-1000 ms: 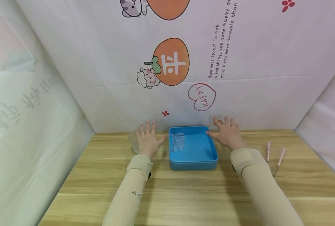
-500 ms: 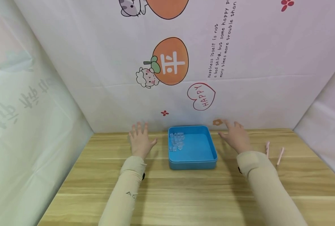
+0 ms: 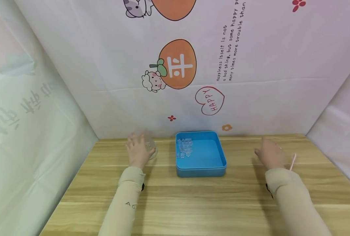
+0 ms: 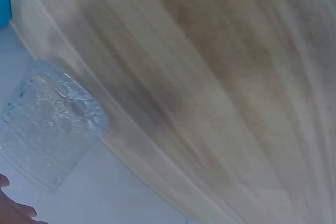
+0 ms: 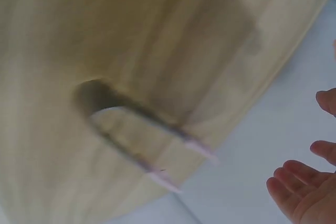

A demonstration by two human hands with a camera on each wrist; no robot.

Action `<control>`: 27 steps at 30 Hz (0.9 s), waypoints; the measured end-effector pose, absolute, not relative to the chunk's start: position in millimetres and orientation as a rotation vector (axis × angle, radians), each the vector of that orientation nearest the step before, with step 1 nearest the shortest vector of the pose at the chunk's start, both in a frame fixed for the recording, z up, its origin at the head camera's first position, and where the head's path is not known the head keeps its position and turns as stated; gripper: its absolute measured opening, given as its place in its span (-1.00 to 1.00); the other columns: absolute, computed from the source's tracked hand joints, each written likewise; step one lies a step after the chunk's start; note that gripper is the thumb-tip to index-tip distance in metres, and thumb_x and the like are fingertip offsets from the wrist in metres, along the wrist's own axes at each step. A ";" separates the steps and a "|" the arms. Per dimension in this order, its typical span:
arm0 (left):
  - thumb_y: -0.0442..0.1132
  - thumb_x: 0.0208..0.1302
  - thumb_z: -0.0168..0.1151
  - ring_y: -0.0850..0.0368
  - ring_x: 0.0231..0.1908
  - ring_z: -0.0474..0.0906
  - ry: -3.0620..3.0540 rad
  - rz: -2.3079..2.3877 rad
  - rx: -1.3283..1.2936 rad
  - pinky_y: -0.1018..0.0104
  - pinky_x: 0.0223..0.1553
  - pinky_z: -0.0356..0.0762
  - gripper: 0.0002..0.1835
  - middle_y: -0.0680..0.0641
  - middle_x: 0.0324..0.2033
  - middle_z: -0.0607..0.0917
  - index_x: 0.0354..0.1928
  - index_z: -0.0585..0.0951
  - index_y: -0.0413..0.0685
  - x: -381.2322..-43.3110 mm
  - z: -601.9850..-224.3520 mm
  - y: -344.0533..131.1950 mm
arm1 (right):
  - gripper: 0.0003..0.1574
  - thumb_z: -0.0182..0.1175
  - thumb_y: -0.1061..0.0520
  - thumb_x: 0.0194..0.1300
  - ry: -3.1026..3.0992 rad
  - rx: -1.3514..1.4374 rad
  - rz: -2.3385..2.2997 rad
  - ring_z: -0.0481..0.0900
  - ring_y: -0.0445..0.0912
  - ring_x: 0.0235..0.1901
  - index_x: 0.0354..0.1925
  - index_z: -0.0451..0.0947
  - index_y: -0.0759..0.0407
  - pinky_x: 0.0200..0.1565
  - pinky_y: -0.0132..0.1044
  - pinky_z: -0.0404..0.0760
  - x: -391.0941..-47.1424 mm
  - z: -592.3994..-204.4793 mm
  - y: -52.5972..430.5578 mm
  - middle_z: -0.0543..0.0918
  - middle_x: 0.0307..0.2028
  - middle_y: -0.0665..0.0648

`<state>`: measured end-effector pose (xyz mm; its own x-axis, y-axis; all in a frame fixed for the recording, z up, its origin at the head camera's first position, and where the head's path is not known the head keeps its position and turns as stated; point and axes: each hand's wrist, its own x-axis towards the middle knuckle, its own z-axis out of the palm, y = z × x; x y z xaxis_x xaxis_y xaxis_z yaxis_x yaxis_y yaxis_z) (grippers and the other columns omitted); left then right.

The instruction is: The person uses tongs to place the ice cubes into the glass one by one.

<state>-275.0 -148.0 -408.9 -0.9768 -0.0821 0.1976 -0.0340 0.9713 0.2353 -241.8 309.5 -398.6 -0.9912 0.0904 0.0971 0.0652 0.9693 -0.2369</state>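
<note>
My left hand (image 3: 138, 151) is over the back left of the table, fingers spread, beside a clear textured glass (image 3: 153, 151) that it partly covers in the head view. The left wrist view shows the dimpled glass (image 4: 55, 116) near the table's far edge. On the right, my right hand (image 3: 270, 154) is above the table with nothing in it. It hides most of the metal tongs with pink tips (image 3: 293, 162); the right wrist view shows the tongs (image 5: 100, 97) lying with both arms apart, the fingers off to one side.
Between the hands, a blue square box (image 3: 201, 172) stands near the back wall. Several clear ice-like cubes (image 3: 184, 148) lie along its left side. A printed white cloth (image 3: 251, 108) hangs behind the wooden table (image 3: 192, 206), with more cloth at both sides.
Both hands have moved away from the blue box: the left one a little leftward past the glass, the right one farther rightward and nearer, over the tongs. The box and its cubes stay put.
</note>
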 end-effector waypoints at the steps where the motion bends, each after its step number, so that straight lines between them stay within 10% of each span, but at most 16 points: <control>1: 0.24 0.18 0.19 -0.44 0.44 -0.15 -2.911 -0.353 0.095 -0.31 0.40 -0.08 -0.02 -0.40 0.46 -0.06 0.49 0.04 -0.08 -274.0 -409.9 -149.0 | -0.35 0.14 0.08 0.28 -3.017 -0.139 0.369 0.50 0.47 -0.23 0.07 0.29 0.62 -0.29 0.24 0.55 -239.8 -401.1 314.1 0.50 -0.15 0.65; 18: 0.27 0.15 0.20 -0.44 0.40 0.00 -2.873 -0.397 0.151 -0.30 0.38 0.02 0.04 -0.45 0.42 0.05 0.47 0.03 -0.21 -271.4 -422.7 -162.8 | -0.02 0.15 -0.09 0.26 -2.960 -0.443 0.335 0.36 0.58 -0.12 0.00 0.16 0.91 -0.11 0.30 0.45 -215.5 -443.6 359.4 0.31 -0.12 0.85; 27: 0.33 0.17 0.13 -0.39 0.38 0.11 -2.903 -0.334 0.187 -0.27 0.35 0.12 0.09 -0.45 0.43 0.02 0.47 -0.03 -0.28 -269.3 -426.3 -162.0 | -0.25 0.06 -0.08 0.35 -3.029 -0.527 0.404 0.53 0.41 -0.44 -0.43 0.42 0.72 -0.58 0.01 0.52 -207.9 -443.8 363.8 0.45 -0.37 0.73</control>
